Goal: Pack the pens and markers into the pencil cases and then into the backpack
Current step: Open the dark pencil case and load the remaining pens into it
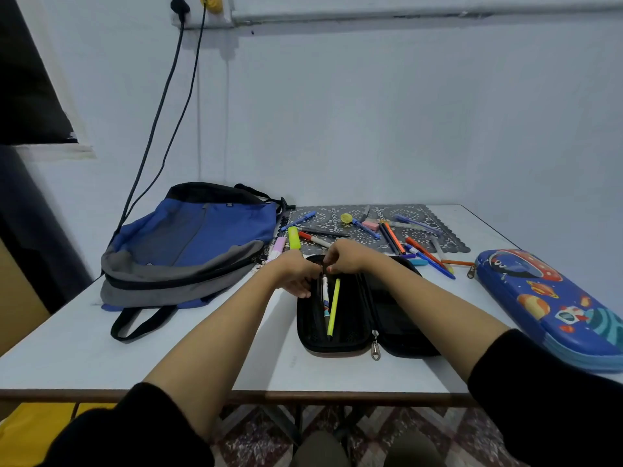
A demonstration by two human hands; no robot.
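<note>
Hands at the far end of the open black case

Black pencil case (350, 335) lies unzipped and spread flat at the centre of the frame, on the white desk (101, 348), with its zip pull (375, 348) hanging at the near end. Inside its left half lie a white pen (325, 294) and a yellow pen (333, 306), side by side and pointing away from the camera.

The left hand (296, 276) sits at the case's far left corner, and its fingers (301, 293) curl round the rim there, holding it. The right hand (344, 259) is just beside it, above the far end of the case. Its fingers (332, 268) are bent down and bunched right at the top of the white pen; I cannot tell whether they pinch the pen or only touch it.

Just beyond the hands, a yellow highlighter (294, 238) and a pink highlighter (278, 248) lie near the edge of a patterned mat (337, 217). Loose pens and markers (392, 237) are scattered across that mat and off its right side.

At the right of the frame a blue pencil case (553, 308) printed with planets and a rocket lies closed. At the left a blue and grey backpack (192, 244) lies flat, its black strap (135, 323) looping toward the near edge. Two dark cables (161, 106) run down the wall at the upper left.
</note>
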